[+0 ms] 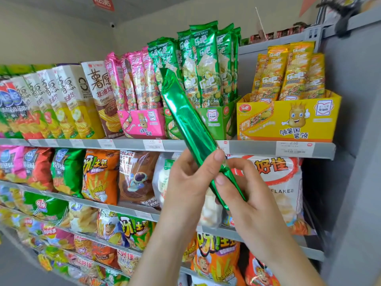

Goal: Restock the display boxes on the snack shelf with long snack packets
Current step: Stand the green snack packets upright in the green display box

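I hold one long green snack packet (186, 122) tilted in front of the shelf, its top end leaning up-left toward the green display box (216, 122). My left hand (189, 178) grips the packet's lower part, thumb on top. My right hand (245, 190) pinches its bottom end. The green box is packed with upright green packets (206, 62). A pink display box (142, 123) with pink packets stands to its left. To the right stands a yellow display box (288, 118) with yellow packets (288, 73).
Tall cardboard snack cartons (68, 100) fill the left of the same shelf. Its grey front rail (257, 147) carries price tags. Lower shelves hold chip bags (101, 176) and a large white bag (282, 182). A grey shelf side panel (354, 100) closes the right.
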The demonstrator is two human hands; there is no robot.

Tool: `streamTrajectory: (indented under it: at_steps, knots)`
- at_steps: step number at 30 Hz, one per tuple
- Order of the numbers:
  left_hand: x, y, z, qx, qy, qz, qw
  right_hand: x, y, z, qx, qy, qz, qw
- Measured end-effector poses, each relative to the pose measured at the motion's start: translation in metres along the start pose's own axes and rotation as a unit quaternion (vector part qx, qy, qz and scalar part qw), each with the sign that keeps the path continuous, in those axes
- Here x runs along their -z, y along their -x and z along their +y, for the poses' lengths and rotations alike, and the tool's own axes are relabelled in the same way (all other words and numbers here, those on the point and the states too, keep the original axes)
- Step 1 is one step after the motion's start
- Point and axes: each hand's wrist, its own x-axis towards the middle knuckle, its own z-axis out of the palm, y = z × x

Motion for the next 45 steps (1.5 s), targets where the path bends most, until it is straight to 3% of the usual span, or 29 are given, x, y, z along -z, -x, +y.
streamTrajectory:
  at_steps: [5, 9, 14, 21, 23, 26, 30, 33, 36, 39, 45]
  knots:
    - [0.005, 0.006, -0.004, -0.022, -0.017, 0.036, 0.999, 0.002, -0.003, 0.002, -0.036, -0.022, 0.011, 0.999]
    - [0.009, 0.006, 0.001, -0.056, -0.024, 0.07, 0.996, 0.011, 0.0, 0.004, -0.051, -0.102, -0.048, 0.992]
    - [0.012, 0.007, 0.001, -0.039, 0.006, 0.078, 0.996, 0.017, 0.004, 0.006, -0.07, -0.16, -0.084, 0.981]
    - [0.011, 0.008, -0.001, -0.035, 0.107, 0.054, 0.992, 0.011, 0.006, 0.006, -0.043, -0.177, -0.016, 0.983]
    - [0.014, 0.009, -0.002, -0.019, 0.129, 0.045, 0.99, 0.008, 0.007, 0.005, -0.017, -0.14, 0.027, 0.99]
    - [0.018, 0.014, -0.003, 0.027, 0.105, 0.038, 0.993, 0.005, 0.009, 0.008, 0.047, 0.013, 0.089, 0.995]
    - [0.022, 0.023, -0.009, 0.003, -0.016, 0.007, 1.0, -0.001, 0.01, 0.014, 0.187, 0.21, 0.117, 0.952]
    - [0.028, 0.026, -0.008, -0.018, -0.033, 0.024, 0.999, -0.003, 0.012, 0.019, 0.229, 0.265, 0.095, 0.932]
    - [0.04, 0.026, -0.007, -0.024, -0.017, 0.013, 0.999, 0.002, 0.012, 0.018, 0.176, 0.192, 0.017, 0.965]
    - [0.049, 0.024, -0.004, -0.03, -0.005, 0.001, 1.0, 0.005, 0.012, 0.01, 0.069, -0.01, -0.064, 0.995]
    - [0.053, 0.024, -0.003, -0.005, 0.075, -0.037, 0.996, 0.003, 0.006, 0.01, -0.034, -0.143, -0.02, 0.989]
